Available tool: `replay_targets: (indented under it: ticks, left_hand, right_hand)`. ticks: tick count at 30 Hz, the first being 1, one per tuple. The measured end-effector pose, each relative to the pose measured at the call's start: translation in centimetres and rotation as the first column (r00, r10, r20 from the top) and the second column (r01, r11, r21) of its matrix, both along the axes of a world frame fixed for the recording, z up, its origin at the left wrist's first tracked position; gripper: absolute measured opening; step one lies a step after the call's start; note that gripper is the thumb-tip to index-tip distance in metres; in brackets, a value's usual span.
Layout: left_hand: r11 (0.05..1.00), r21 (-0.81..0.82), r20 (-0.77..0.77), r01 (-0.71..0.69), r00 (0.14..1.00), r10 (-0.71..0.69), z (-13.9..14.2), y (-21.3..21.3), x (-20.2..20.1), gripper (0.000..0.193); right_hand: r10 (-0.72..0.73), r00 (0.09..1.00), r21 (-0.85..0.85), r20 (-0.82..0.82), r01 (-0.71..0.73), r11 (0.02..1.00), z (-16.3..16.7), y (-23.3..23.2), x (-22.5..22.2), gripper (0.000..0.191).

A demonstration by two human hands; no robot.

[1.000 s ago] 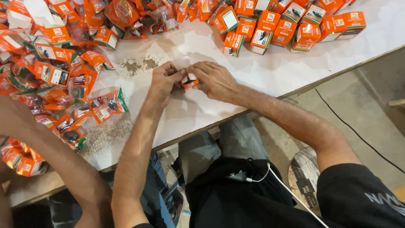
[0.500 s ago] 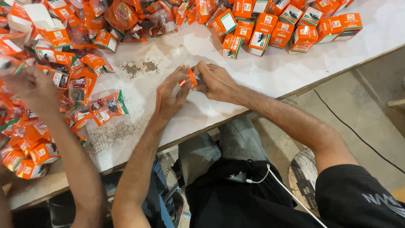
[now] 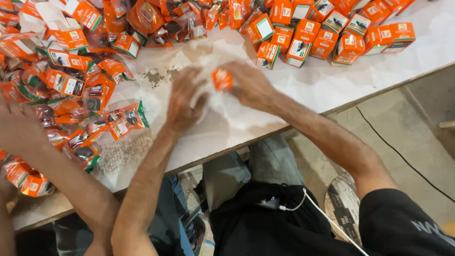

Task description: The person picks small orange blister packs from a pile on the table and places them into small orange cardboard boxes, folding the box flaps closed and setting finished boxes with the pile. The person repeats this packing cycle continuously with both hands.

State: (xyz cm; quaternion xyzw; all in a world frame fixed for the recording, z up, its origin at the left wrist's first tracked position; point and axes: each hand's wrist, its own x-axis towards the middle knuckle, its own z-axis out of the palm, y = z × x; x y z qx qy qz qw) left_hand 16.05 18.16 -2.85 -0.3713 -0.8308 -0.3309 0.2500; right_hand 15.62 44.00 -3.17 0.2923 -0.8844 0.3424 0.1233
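Head view: the right hand (image 3: 251, 85) grasps a small orange box (image 3: 222, 79) in its fingers, just above the white table (image 3: 332, 80), near its middle. The left hand (image 3: 186, 99) sits just beside the box, fingers spread and blurred; it holds nothing, contact with the box cannot be told. A row of closed orange boxes (image 3: 327, 38) stands behind the right hand. A heap of clear packets (image 3: 95, 109) with orange inserts lies left of the left hand. Another person's arm (image 3: 57, 166) crosses the lower left corner
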Motion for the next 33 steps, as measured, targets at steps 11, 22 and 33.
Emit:
replay_targets:
  ticks: [11, 22, 33]
  left_hand:
    - [0.546, -0.305, -0.077, -0.780, 0.592, 0.803, 1.8, -7.9, -12.2, 0.049]
    - [0.998, -0.029, 0.321, 0.055, 0.946, -0.043, 2.2, 3.6, -3.3, 0.058]
    - [0.797, -0.520, 0.000, -0.307, 0.933, 0.359, 0.1, -3.3, -9.5, 0.064]
  right_hand:
    - [-0.041, 0.987, -0.099, -0.152, 0.026, 0.995, -1.4, 0.2, 0.1, 0.071]
    - [0.282, 0.937, -0.693, 0.206, -0.063, 0.718, -4.1, -0.5, -1.6, 0.056]
    - [0.151, 0.973, -0.309, 0.172, -0.092, 0.947, -1.6, -0.6, 0.7, 0.073]
